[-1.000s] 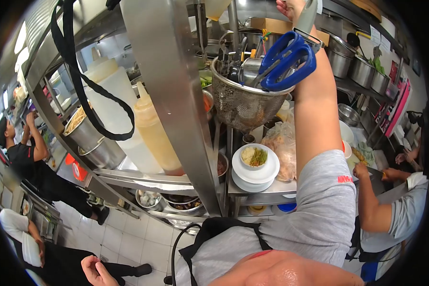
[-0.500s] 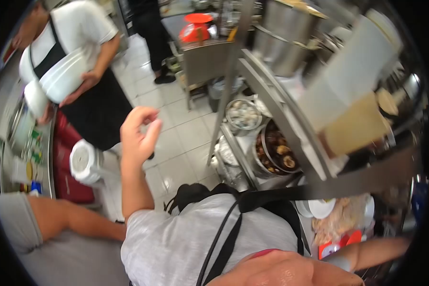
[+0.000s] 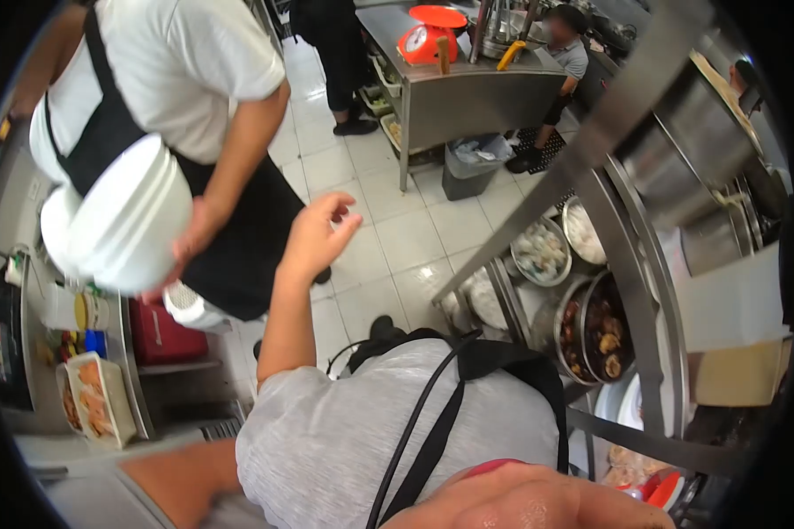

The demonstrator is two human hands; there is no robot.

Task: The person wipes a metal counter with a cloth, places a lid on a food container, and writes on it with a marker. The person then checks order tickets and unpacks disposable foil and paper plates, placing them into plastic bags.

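Observation:
My left hand [image 3: 319, 236] is raised in front of my chest, above the tiled floor. Its fingers are loosely bent, the thumb stands apart, and it holds nothing. My right hand is out of view. To the left of my hand, a co-worker in a white shirt and black apron [image 3: 198, 79] carries a stack of white bowls [image 3: 132, 220] against the body.
On the right, a metal rack [image 3: 644, 291] holds a pot of dark brown food [image 3: 604, 331] and a bowl of pale pieces [image 3: 540, 251]. Ahead stand a steel table [image 3: 481, 110] with a red scale [image 3: 430, 40] and a grey bin [image 3: 476, 167]. Another person's arm [image 3: 181, 480] is at lower left.
My view has shifted, and the co-worker with the bowls appears larger and closer. My left hand stays raised, with its fingers a little more spread. My right forearm has left the view.

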